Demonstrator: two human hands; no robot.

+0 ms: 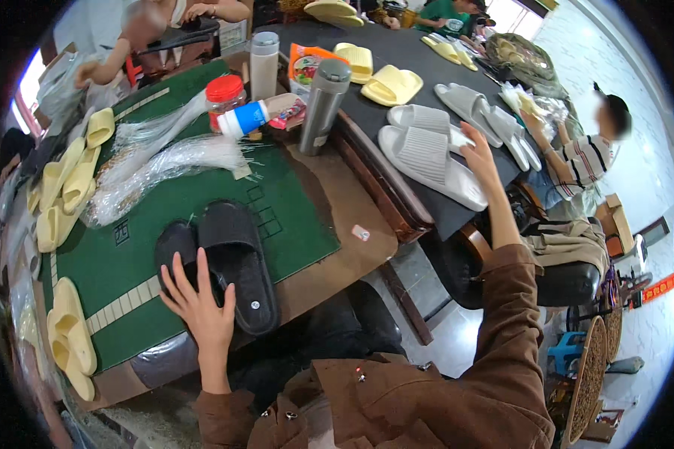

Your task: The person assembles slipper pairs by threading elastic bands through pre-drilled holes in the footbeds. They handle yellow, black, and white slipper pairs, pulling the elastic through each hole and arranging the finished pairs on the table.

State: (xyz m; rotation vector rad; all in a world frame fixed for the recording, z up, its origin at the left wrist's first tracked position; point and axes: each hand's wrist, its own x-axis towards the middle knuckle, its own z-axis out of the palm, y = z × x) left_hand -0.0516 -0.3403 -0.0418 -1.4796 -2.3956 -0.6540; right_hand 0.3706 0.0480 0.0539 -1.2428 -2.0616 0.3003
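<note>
A pair of black slide slippers [236, 258] lies on the green tabletop in front of me. My left hand [202, 303] rests over their near part, its fingers spread and nothing gripped. On the dark table to the right, a pair of light grey slide slippers [427, 161] lies with one partly over the other. My right hand [481, 161] reaches to their right edge, fingers apart and the fingertips at the far slipper; whether they touch it I cannot tell. Another pair of grey slippers [472, 105] lies just beyond.
Clear plastic strands [165, 168] lie across the green top [299, 247]. Behind them stand a red-lidded jar [225, 93], a steel flask [326, 105] and a paler bottle [264, 63]. Yellow slippers [71, 329] line the left edge. A person in a striped shirt [586, 161] works at the right.
</note>
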